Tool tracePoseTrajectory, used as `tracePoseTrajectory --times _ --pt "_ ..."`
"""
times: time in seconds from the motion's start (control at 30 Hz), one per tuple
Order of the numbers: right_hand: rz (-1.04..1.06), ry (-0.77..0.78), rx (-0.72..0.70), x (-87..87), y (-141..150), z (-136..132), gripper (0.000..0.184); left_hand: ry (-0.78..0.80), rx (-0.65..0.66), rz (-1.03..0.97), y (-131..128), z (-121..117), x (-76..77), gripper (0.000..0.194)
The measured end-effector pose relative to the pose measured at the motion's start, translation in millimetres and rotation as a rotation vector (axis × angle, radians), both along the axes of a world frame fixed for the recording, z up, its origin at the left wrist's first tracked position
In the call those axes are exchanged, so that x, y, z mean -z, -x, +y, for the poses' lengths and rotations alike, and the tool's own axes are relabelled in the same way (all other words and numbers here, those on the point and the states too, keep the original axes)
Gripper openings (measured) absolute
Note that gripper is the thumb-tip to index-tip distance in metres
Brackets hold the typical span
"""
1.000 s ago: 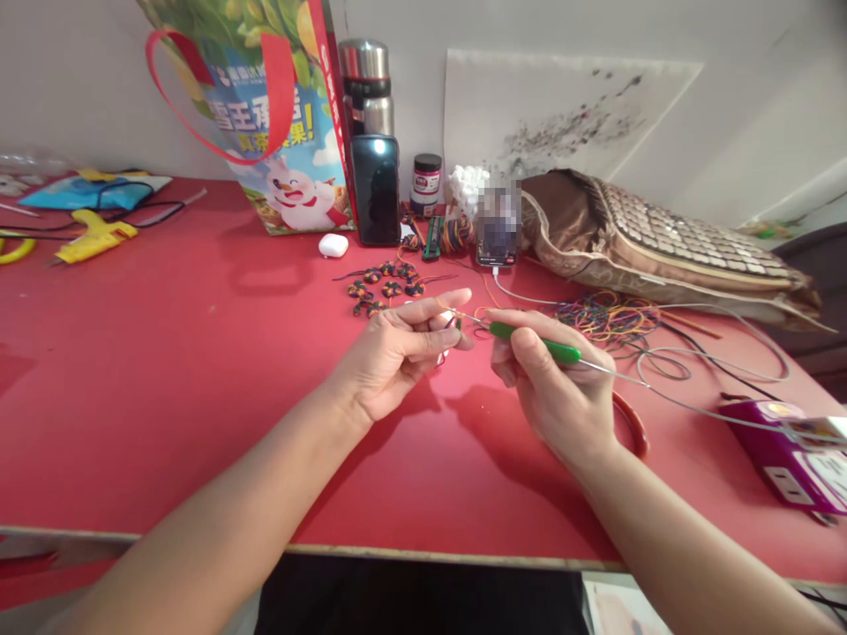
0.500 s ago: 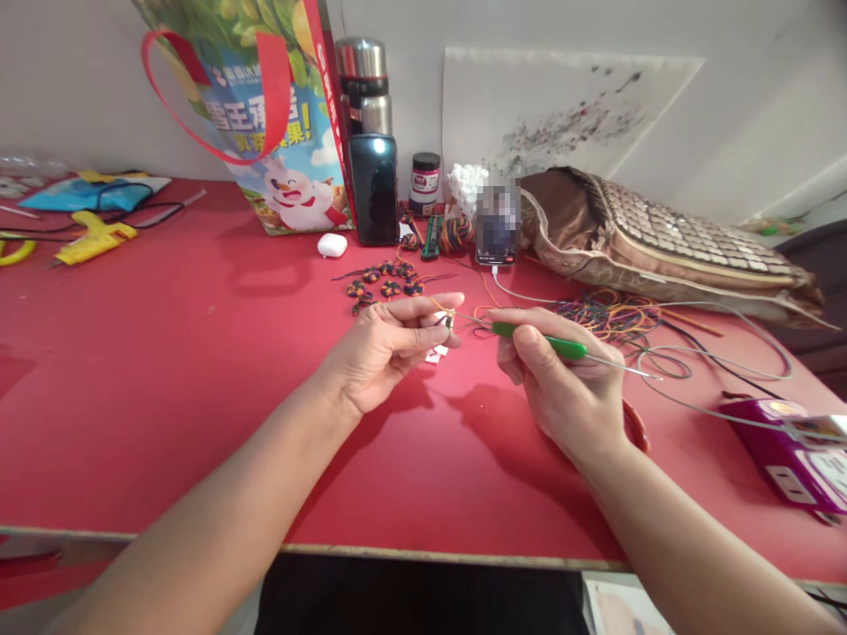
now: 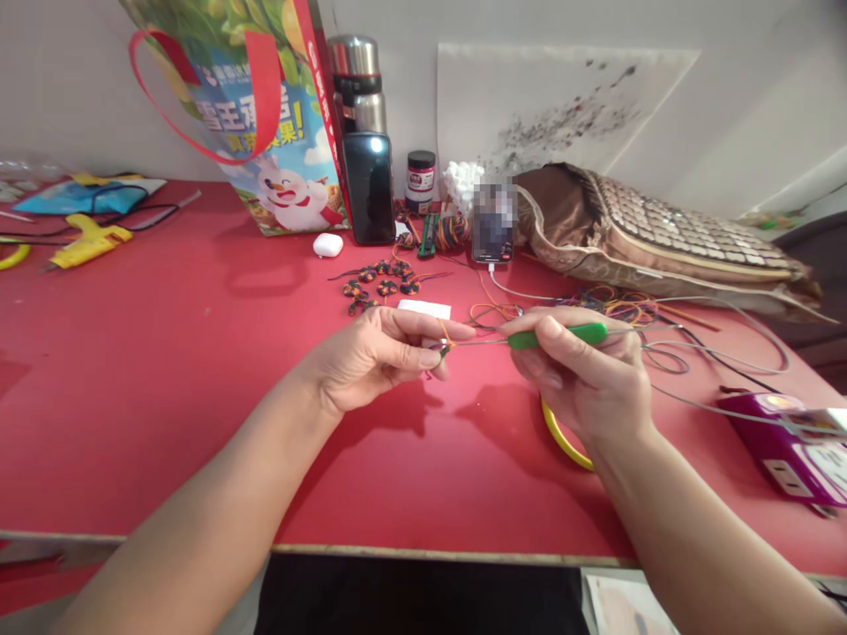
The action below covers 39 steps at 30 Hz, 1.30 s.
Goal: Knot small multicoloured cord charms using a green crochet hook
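A small crocheted piece [image 3: 445, 351] of dark and orange yarn is held near the centre of the frame, pinched between the thumb and fingers of the left hand [image 3: 384, 357]. It lies right at the fingertips, beside the end of the thumb and below the extended index finger, with part of it covered by the grip. A strand of orange yarn [image 3: 444, 329] is seen running up from the piece across the index finger.

A crochet hook [image 3: 588, 333] is gripped by its green handle in the right hand [image 3: 592, 375], right of centre, with the thumb laid along the handle and the fingers curled beneath. Its thin metal shaft is pointed left and reaches the crocheted piece; whether a loop is caught on the tip cannot be told. Both hands are held above the red tabletop [image 3: 410, 485].

A white rectangular item [image 3: 424, 310] is seen just beyond the left index finger. Farther up, left of centre, small multicoloured crocheted flowers [image 3: 386, 287] are laid out on the table. A multicoloured yarn ball [image 3: 453, 231] is placed at upper centre, and loose yarn [image 3: 618, 306] is tangled beyond the right hand. Part of a yellow ring [image 3: 562, 441] is visible beside the right wrist, at lower right of centre.
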State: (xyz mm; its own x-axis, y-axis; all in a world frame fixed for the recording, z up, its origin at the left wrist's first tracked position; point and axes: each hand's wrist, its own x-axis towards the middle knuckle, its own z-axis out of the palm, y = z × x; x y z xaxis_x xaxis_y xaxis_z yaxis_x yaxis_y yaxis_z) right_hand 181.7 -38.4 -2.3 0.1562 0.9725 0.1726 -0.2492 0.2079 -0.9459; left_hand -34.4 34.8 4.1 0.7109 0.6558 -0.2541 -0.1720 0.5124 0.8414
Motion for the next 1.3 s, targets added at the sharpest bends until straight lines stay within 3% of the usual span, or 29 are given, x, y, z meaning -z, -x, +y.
tracePoseTrajectory --times 0.17,0.33,0.8,1.3 --pt "0.083 0.103 -0.076 -3.4 -4.6 3.3 0.024 0.044 0.092 -0.023 -0.6 0.3 1.4 0.029" --pt "0.139 0.170 -0.157 -3.5 -4.4 7.8 0.032 0.043 0.064 -0.012 -6.6 -4.5 3.4 0.031" --pt "0.118 0.039 -0.061 11.2 20.3 2.4 0.023 -0.106 -0.147 -0.027 -17.0 -12.2 4.5 0.035" --pt "-0.033 0.149 -0.138 -0.8 -5.8 9.5 0.033 -0.393 -0.071 0.180 -19.6 -18.5 1.5 0.034"
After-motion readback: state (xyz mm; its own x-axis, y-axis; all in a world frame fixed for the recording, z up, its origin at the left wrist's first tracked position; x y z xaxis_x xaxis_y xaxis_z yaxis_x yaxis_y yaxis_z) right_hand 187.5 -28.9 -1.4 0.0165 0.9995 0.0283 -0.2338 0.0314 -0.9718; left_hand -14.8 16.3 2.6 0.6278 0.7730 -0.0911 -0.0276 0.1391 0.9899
